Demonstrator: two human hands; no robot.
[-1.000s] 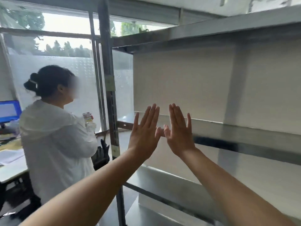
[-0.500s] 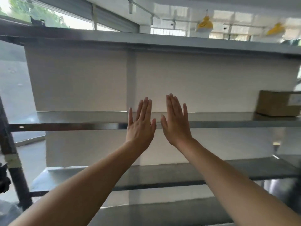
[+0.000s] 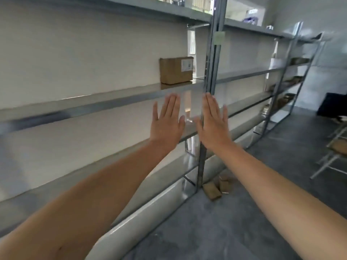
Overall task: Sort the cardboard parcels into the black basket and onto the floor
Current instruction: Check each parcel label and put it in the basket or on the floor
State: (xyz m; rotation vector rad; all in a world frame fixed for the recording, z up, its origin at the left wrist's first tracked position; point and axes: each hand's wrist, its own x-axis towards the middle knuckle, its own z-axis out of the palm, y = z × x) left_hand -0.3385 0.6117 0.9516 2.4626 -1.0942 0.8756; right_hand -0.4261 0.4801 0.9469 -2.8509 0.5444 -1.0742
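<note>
Up above fingers (image 3: 171,105), parcel (image 3: 173,71) on shelf (image 3: 105,103)

on my screen i see a shelf (image 3: 120,99) made of grey metal, smooth and shiny, and it throws back light like a dull mirror. the post (image 3: 212,72) is the same shiny metal. the back panel (image 3: 93,59) is white, flat and not shiny (i cannot tell if it is board or plastic). the parcel (image 3: 175,71) on the shelf is brown cardboard, dull and a bit rough, with a white paper label (image 3: 186,65). the small parcels (image 3: 212,190) down low are dull brown cardboard too. the floor (image 3: 234,222) is grey, rough and patchy.
</note>
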